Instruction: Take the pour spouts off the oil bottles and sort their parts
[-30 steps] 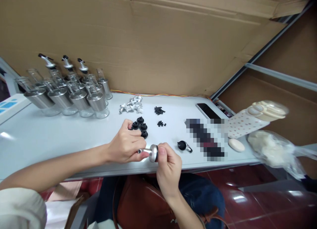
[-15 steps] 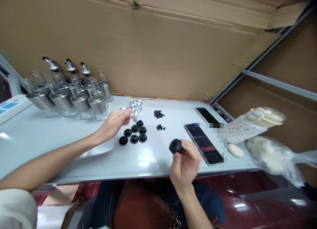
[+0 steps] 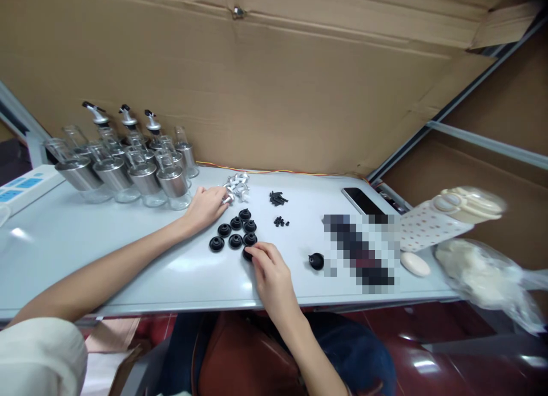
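My right hand (image 3: 273, 270) reaches to the front of a cluster of black rubber stoppers (image 3: 235, 241). Its thumb and fingers are closed on one black stopper (image 3: 248, 254), partly hidden by the fingertips. My left hand (image 3: 206, 206) lies at the near-left edge of a pile of silver pour spouts (image 3: 238, 182). Its fingers are together at a silver spout (image 3: 228, 199) and cover part of it. Another black stopper (image 3: 317, 262) rests by itself to the right of my right hand.
Small black tubes (image 3: 278, 198) and tiny black plugs (image 3: 281, 221) lie mid-table. Glass-and-metal bottles (image 3: 173, 182) stand at the left, several behind others. On the right are a phone (image 3: 362, 201), a blurred-out patch, a dotted flask (image 3: 432, 222), a white oval object (image 3: 415, 264) and a plastic bag (image 3: 475, 270).
My right hand has moved left to the stopper cluster with a black stopper. A lone stopper shows near where it was. My left hand has lowered onto the spout pile's edge.
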`<state>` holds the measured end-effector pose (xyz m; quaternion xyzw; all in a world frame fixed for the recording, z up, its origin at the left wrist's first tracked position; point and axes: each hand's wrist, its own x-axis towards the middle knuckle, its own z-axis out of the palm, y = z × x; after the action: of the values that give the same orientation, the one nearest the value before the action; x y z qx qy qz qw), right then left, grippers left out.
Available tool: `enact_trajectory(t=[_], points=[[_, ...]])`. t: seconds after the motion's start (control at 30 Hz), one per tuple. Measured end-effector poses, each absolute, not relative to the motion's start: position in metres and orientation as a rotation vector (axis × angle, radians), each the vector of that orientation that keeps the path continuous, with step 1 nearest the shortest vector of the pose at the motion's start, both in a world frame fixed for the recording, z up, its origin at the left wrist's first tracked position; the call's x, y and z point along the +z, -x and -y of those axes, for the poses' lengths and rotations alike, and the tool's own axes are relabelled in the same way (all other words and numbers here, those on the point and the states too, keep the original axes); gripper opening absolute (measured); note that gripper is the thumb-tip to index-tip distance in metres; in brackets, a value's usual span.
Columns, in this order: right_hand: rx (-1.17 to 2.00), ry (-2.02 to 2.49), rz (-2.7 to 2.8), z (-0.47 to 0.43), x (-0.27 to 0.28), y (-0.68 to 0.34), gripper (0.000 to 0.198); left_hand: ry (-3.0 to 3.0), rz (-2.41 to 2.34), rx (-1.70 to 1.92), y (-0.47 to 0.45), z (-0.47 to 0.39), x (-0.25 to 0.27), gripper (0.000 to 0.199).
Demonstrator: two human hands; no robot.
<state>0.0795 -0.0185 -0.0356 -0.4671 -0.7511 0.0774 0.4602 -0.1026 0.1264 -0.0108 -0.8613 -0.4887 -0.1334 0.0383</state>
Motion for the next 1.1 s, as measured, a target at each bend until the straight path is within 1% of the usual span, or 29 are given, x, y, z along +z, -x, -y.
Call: enact_trajectory(t=[0.17,0.37,0.47,0.57,0.63,0.73,0.8,0.83,0.9,0.97,1.03,1.1], points=[[0.182,1.122,1.899,0.021,-0.039,-0.075,0.029,2.614,1.515,-0.467,0.101,-0.13,-0.015,0.016],[0.201,1.127,1.912,0.03,-0.036,-0.08,0.028,2.638,1.489,-0.487,0.103,-0.128,-0.017,0.022],[0.078,1.14,1.834,0.035,-0.025,-0.092,0.027,2.654,1.486,-0.572,0.104,-0.129,-0.017,0.029],[-0.096,1.327,1.744,0.039,-0.017,-0.117,0.022,2.613,1.396,-0.783,0.106,-0.126,-0.017,0.03],[-0.171,1.526,1.755,0.041,-0.017,-0.139,0.02,2.623,1.137,-0.934,0.105,-0.114,-0.015,0.025],[-0.288,1.799,1.761,0.043,-0.025,-0.17,0.026,2.645,0.405,-1.138,0.097,-0.082,-0.009,0.011],[-0.308,1.85,1.774,0.043,-0.031,-0.185,0.028,2.582,-0.063,-1.224,0.09,-0.058,-0.003,0.004],[-0.295,1.845,1.785,0.042,-0.033,-0.189,0.028,2.543,-0.182,-1.233,0.086,-0.048,-0.001,0.006],[-0.232,1.809,1.804,0.04,-0.035,-0.194,0.028,2.524,-0.177,-1.176,0.08,-0.036,0.002,0.009],[-0.151,1.766,1.791,0.038,-0.034,-0.192,0.026,2.61,0.015,-1.056,0.077,-0.036,0.003,0.009],[-0.068,1.741,1.724,0.038,-0.031,-0.185,0.024,2.739,0.222,-0.95,0.076,-0.043,0.001,0.014],[0.023,1.729,1.622,0.04,-0.027,-0.174,0.022,2.834,0.325,-0.895,0.078,-0.051,-0.003,0.016]])
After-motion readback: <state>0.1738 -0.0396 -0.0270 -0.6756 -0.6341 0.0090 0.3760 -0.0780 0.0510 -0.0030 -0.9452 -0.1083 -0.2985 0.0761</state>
